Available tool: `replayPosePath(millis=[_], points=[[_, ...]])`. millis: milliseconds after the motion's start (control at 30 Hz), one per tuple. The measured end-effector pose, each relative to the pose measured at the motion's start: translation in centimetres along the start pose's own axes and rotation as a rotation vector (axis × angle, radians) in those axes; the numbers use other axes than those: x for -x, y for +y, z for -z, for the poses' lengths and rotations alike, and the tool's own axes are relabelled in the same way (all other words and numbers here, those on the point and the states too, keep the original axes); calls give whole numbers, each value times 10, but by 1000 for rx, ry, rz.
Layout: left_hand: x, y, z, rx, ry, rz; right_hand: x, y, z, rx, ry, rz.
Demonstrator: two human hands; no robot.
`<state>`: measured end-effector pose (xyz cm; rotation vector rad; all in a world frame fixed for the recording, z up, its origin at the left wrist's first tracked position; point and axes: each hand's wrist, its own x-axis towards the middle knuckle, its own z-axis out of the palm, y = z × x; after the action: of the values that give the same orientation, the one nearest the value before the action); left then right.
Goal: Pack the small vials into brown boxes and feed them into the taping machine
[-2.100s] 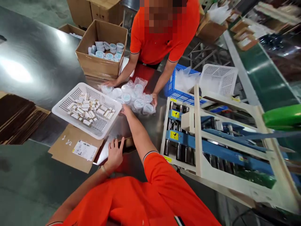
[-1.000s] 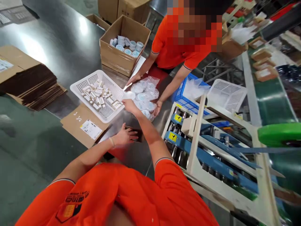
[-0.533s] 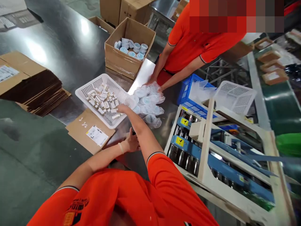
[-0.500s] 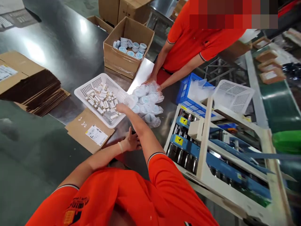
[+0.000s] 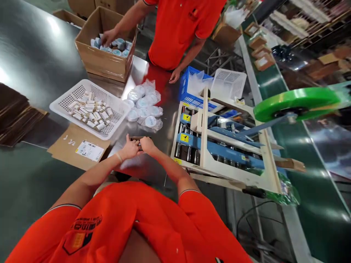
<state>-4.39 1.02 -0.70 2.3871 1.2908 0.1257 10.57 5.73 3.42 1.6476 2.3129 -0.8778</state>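
Note:
My left hand (image 5: 131, 149) and my right hand (image 5: 147, 145) are together over the metal table in front of my body. Between them is a small brown cardboard box (image 5: 136, 138), mostly covered by the fingers. The left hand grips its near left side, while the closed right hand is at its right side. Beyond the hands lie round blue-and-white items in clear plastic bags (image 5: 142, 104). To the left, a white perforated basket (image 5: 61, 106) holds many small white bottles with gold-coloured parts (image 5: 91, 111). Flat cardboard with a label (image 5: 64, 148) lies partly under the basket.
A co-worker's hand (image 5: 109, 37) reaches into a large carton (image 5: 101, 60) of round items. Their other hand (image 5: 174, 75) rests by a blue crate (image 5: 189, 95). A roller machine (image 5: 219, 160) with a green wheel (image 5: 296, 104) stands at right. Stacked cardboard (image 5: 16, 117) is far left.
My right hand has left the bottle basket and come back to the box beside my left hand. The co-worker's hands have left the bagged items; one is now in the carton. My view has shifted right.

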Motion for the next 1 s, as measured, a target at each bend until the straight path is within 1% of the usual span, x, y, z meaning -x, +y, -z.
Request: replayPosePath(millis=[67,133,200,233,300,367,400,467,533,600,633,700,767,833,900,933,1000], points=[[0,1,3,-47,-21,-2,-12,-4,-8,40,-6,-41],[0,2,6,-88,-48,-2,-17,-8,-9,69,-10,-52],[2,2,7,-114,-70,2,-9,-6,-9,72,-6,-53],[3,3,7,-122,-76,0,-1,-1,-8,79,21,-52],[5,7,4,-131,-79,-9,22,19,-6,87,150,-75],[4,14,-3,-118,-84,-45,46,53,-4,31,323,-156],[1,20,-7,-100,-85,-74,57,72,-4,-42,375,-209],[-5,32,-17,-52,-80,-125,73,106,-9,-271,377,-297],[-13,42,-26,-21,-70,-150,78,126,-21,-521,315,-305],[-19,48,-32,-33,-61,-153,73,129,-38,-679,283,-230],[-22,49,-34,-44,-52,-152,68,126,-46,-705,269,-169],[-23,47,-35,-46,-20,-154,58,117,-58,-687,231,-42],[-22,41,-35,8,24,-155,54,112,-63,-653,209,31],[-18,31,-37,135,68,-149,60,118,-66,-597,247,98],[-10,17,-40,339,135,-125,72,129,-69,-482,289,218],[-5,9,-43,463,186,-90,79,136,-71,-401,288,293],[4,-8,-49,724,317,50,89,146,-77,-259,244,406]])
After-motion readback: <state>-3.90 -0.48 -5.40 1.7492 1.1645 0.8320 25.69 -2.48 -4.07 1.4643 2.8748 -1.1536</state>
